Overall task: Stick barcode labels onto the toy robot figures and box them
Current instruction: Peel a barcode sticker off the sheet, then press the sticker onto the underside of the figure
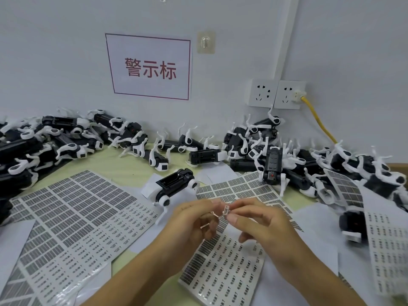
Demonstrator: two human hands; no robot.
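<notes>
No box is in view. Toy robots lie heaped at upper left (44,142) and at right (309,160), too many and too tangled to count; one robot (174,186) lies apart at centre. Three label sheets show: left (72,217), centre (223,268), right (388,250). Left hand (194,219) and right hand (256,219) meet at lower centre, fingertips pinching one small label (226,210).

Glossy black-and-white plastic toy robots (174,186); matt paper label sheets (72,208), smooth table (123,160)
</notes>
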